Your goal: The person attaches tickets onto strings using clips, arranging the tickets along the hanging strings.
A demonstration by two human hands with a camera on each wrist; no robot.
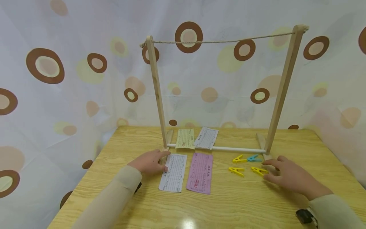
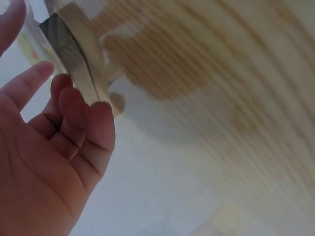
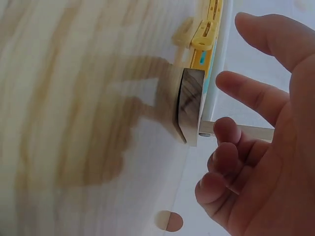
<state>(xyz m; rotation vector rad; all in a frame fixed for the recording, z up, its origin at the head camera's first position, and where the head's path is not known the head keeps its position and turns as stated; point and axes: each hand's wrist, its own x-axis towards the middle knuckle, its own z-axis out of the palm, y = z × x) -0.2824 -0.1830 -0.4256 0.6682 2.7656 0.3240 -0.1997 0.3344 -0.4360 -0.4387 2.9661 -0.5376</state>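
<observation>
My left hand [image 1: 151,162] hovers at the left edge of a white printed slip [image 1: 175,178], thumb and index finger apart. In the left wrist view its other fingers hang loosely curled near a wooden foot [image 2: 69,42]. A pink slip [image 1: 200,173] lies to the right of the white one. My right hand [image 1: 293,176], holding nothing, has its thumb and index finger spread beside a yellow clothespin [image 1: 258,171]. Two more yellow clothespins [image 1: 236,171] and a blue clothespin [image 1: 254,158] lie to its left. The right wrist view shows a yellow clothespin [image 3: 204,37] beyond the fingers.
A wooden frame stands behind, with a left post [image 1: 156,92], a right post [image 1: 283,92] and a rope [image 1: 223,42] across the top. Over its low white rod [image 1: 237,149] lie a cream slip [image 1: 186,137] and another white slip [image 1: 207,138]. A patterned cloth [image 1: 208,76] hangs behind the table [image 1: 228,203].
</observation>
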